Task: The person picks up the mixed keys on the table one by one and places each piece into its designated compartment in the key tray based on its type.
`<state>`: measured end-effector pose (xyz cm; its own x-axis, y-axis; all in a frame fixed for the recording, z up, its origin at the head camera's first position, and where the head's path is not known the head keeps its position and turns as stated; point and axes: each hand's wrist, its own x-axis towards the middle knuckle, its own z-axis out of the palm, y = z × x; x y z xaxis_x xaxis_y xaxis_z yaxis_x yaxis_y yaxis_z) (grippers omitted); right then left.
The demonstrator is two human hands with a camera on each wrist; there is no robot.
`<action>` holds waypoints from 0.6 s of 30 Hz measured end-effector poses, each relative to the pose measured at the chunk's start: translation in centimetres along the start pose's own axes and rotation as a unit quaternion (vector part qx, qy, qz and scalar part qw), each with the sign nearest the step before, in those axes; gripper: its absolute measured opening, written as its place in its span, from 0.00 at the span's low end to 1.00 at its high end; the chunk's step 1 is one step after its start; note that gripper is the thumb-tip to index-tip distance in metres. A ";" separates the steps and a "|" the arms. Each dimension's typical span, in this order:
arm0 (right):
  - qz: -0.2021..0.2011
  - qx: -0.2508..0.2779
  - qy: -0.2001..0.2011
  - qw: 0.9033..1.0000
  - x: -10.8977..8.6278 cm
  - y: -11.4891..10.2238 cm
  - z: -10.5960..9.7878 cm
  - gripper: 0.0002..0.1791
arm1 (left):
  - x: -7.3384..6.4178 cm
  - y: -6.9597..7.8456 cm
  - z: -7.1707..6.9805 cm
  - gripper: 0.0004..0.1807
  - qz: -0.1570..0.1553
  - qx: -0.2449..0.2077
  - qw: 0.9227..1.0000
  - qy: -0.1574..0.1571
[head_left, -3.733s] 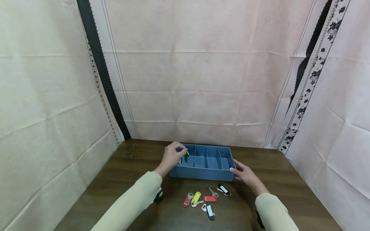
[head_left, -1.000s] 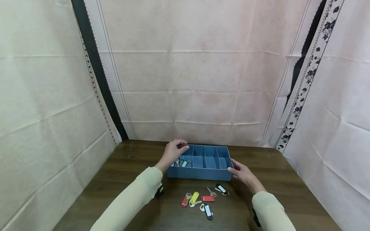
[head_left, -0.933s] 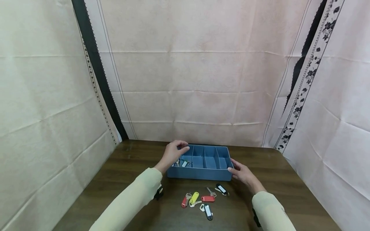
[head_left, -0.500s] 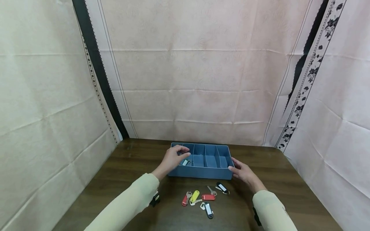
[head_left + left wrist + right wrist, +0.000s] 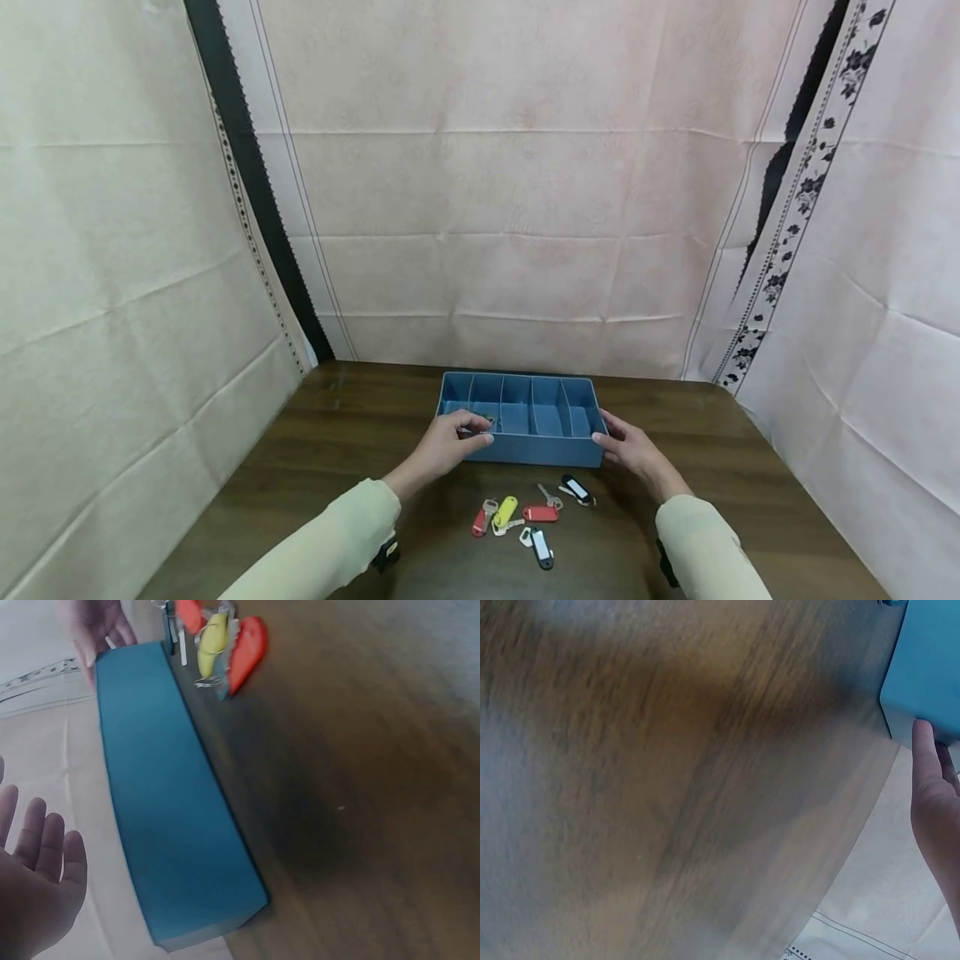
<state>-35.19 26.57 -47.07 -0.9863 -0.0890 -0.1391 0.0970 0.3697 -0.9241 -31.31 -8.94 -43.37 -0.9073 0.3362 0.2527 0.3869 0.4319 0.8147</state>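
Two hands: left [image 5: 444, 443] loose, right [image 5: 636, 455] against box [image 5: 536, 451]

The left forearm [image 5: 315, 546] is extended inward at a slant, and the right forearm [image 5: 705, 542] (sleeved, like its counterpart) is angled in opposite. The left hand [image 5: 444, 446] is held with thumb and loosely bent fingers parted; the right hand [image 5: 637, 454], with thumb and fingers extended.

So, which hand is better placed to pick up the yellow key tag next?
Probably the left hand: it appears empty and, in the head view, is nearer the yellow key tag. The right hand rests against the end of the blue tray.
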 end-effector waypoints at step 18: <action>0.003 -0.016 -0.002 1.000 0.1 0.2 0.0 0.44 | -2.1 -2.7 2.1 0.13 -0.028 0.016 0.997 -0.072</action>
<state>-35.32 26.65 -47.27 -0.9849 -0.0906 -0.1472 0.0995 0.3990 -0.9115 -30.07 -9.06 -47.22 -0.8956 0.4263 0.1272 0.3430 0.4794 0.8078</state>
